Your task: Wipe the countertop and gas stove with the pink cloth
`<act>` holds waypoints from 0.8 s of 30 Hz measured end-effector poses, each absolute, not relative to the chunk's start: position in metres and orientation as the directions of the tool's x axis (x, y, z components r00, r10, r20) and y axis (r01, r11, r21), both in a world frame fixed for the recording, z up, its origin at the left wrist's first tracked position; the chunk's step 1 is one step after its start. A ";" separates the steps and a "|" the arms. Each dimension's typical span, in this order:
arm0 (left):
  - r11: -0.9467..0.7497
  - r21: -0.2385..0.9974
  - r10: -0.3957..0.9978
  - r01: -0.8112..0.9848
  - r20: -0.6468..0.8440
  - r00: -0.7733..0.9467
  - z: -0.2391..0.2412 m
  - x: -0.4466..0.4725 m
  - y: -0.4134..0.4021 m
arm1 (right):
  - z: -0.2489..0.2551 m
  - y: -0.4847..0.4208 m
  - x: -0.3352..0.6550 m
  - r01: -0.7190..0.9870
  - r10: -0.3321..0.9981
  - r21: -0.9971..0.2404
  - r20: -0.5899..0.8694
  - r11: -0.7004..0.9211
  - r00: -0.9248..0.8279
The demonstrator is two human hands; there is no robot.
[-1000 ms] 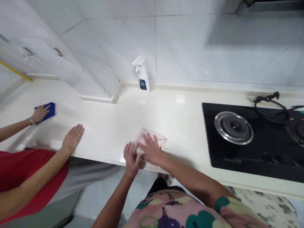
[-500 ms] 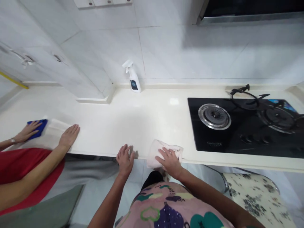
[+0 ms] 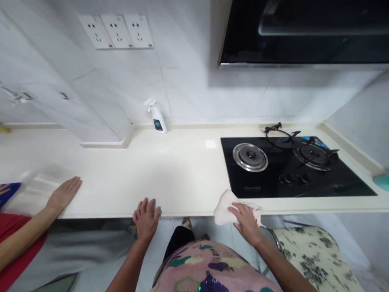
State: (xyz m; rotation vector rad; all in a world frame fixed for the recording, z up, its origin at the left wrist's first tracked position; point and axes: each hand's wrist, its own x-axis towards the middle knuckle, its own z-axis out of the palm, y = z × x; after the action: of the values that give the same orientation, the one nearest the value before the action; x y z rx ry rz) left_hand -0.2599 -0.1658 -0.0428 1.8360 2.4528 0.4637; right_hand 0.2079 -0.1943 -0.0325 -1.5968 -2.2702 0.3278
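My right hand (image 3: 246, 219) presses a pale pink cloth (image 3: 224, 207) against the front edge of the cream countertop (image 3: 182, 174), just before the black gas hob (image 3: 291, 166). Its fingers lie spread over the cloth, holding it down. My left hand (image 3: 146, 214) rests flat on the counter's front edge with fingers apart and nothing in it.
A white spray bottle (image 3: 156, 117) stands at the back wall. A person in a red top at the left lays one hand (image 3: 63, 194) flat on the counter, with a blue cloth (image 3: 8, 190) at the frame edge. A flower-patterned stool (image 3: 306, 247) stands at lower right. Wall sockets (image 3: 117, 31) sit above.
My right hand has slid the cloth to the right along the counter's front edge, toward the hob. My left hand stayed on the edge. The view tilted upward.
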 end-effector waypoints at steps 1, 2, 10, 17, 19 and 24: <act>0.256 0.255 0.943 0.932 0.145 -0.298 -0.044 -0.261 -0.165 | -0.031 -0.192 0.207 0.829 0.949 -0.463 0.171 0.313 -0.263; 0.258 0.248 0.943 0.934 0.147 -0.300 -0.046 -0.262 -0.165 | -0.029 -0.189 0.205 0.786 0.962 -0.555 0.188 0.270 -0.198; 0.265 0.244 0.942 0.933 0.143 -0.305 -0.047 -0.260 -0.167 | 0.041 -0.122 0.177 0.320 0.940 -0.917 -0.137 -0.240 0.313; 0.191 0.512 0.921 0.838 0.202 -0.334 -0.047 -0.275 -0.143 | 0.052 -0.026 0.141 0.545 0.946 -0.834 0.236 0.080 0.223; 0.115 0.646 0.914 0.755 0.229 -0.335 -0.039 -0.281 -0.117 | 0.032 0.001 0.127 0.653 0.945 -0.743 0.301 0.148 0.129; 0.117 0.885 0.910 0.451 0.086 -0.405 -0.004 -0.289 -0.032 | -0.022 0.036 0.089 0.890 0.990 -0.454 0.142 0.047 0.020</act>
State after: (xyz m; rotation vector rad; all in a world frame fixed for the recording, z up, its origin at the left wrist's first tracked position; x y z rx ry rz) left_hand -0.2890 -0.0318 -0.0041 1.3164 1.9133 1.2389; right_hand 0.0894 0.0359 -0.0219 -1.8858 -1.9127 0.3192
